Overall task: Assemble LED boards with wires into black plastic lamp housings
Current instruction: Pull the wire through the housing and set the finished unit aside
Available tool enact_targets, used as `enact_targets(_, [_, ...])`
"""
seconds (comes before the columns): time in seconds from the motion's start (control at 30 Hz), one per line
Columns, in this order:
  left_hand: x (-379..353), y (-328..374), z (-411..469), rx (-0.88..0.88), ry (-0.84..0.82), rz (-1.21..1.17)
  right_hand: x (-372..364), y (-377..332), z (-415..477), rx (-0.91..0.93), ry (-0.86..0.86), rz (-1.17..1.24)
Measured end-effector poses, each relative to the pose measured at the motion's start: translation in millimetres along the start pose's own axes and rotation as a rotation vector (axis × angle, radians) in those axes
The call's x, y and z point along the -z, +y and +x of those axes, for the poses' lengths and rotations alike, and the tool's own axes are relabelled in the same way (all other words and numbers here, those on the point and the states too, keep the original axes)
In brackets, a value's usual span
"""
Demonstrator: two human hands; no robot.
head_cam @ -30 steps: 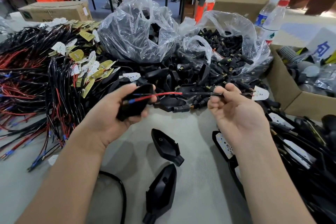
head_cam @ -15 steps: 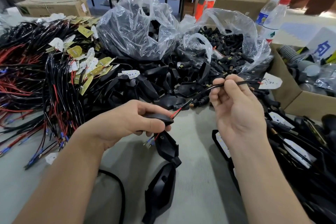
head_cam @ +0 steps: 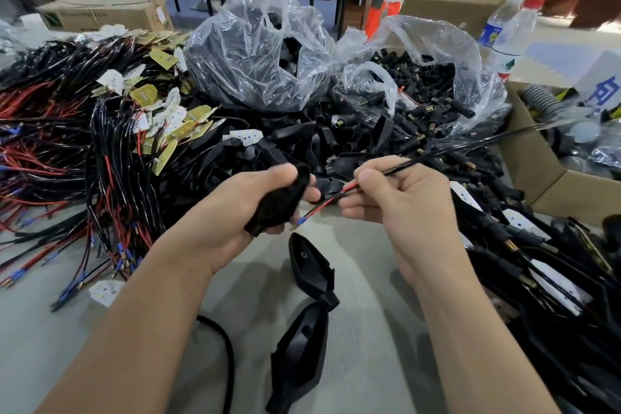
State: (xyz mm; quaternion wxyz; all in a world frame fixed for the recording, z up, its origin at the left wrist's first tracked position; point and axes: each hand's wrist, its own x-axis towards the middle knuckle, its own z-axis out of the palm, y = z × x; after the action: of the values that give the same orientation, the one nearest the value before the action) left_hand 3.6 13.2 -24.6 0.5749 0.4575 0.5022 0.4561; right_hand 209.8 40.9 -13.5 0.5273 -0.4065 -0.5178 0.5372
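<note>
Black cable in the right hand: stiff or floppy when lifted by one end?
Probably springy over short spans: past the right hand the black cable runs out through the air in a shallow arc. Over longer lengths likely floppy, judging by the draped loops in the wire pile. Likely light: a fingertip pinch carries it.

Wires [head_cam: 50, 151] are lying heaped on the table [head_cam: 369, 329] at left, boards [head_cam: 158, 118] resting on them. Two bags [head_cam: 255, 54] are sitting side by side behind the middle, bottles [head_cam: 507, 30] standing to their right, a box [head_cam: 537, 175] before those. Two housings [head_cam: 312, 265] are lying end to end nearest me.
</note>
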Motion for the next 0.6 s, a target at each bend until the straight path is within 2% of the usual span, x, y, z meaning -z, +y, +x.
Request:
enact_targets(0.07, [0.6,0.1,1.9,0.036,0.104,-0.118,1.4,-1.4,0.2,0.04,0.037,0.026])
enact_targets(0.17, [1.9,-1.6,3.7,0.034,0.16,-0.171,-0.3,-2.3,-2.6,0.06,-0.004,0.027])
enact_targets(0.4, [-3.4,-2.5,3.3,-0.031,0.218,0.093,0.3,-6.8,-2.2,0.05,-0.068,0.101])
enact_targets(0.47, [-3.6,-1.8,1.7,-0.031,0.167,0.027,1.8,-7.8,-2.6,0.035,-0.075,0.103])
enact_targets(0.6, [-4.2,1.0,-4.6,-0.017,-0.051,-0.1,-5.1,-3.9,-5.5,-0.003,-0.079,0.069])
